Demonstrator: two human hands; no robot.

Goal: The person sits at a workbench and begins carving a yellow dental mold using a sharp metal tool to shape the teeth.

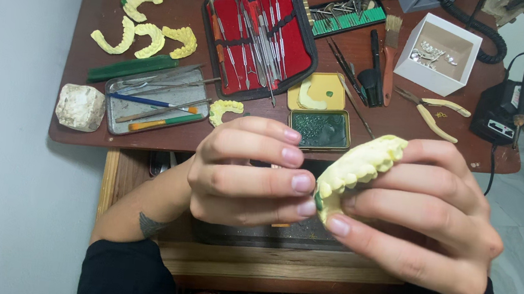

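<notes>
A: What do we log for the hands?

B: Our right hand (426, 216) curls around a pale yellow plaster cast of a row of teeth (358, 167), fingers wrapped behind it, teeth turned up toward the camera, likely so the biting edge stays in sight. Our left hand (249, 171) sits closed just beside it, fingertips (301, 183) touching the cast's left end. We cannot tell if a tool is pinched inside that fist.

A: Where is the cast?

B: Held up near us, over the near edge of the brown wooden table (92, 32), clear of the clutter.

A: And the rest?

B: Far centre, an open red-lined case of steel hand instruments (258, 33), laid flat so each tool shows. Left of it, loose yellow arch casts (147, 34) grouped together, and a grey metal tray with pencils and picks (153, 100). A rough white stone block (80, 107) sits at the left edge. Just beyond our hands, an open tin of dark green wax (320, 128). Far right, a white square box with small metal bits (439, 52) and cream-handled pliers (437, 113).
</notes>
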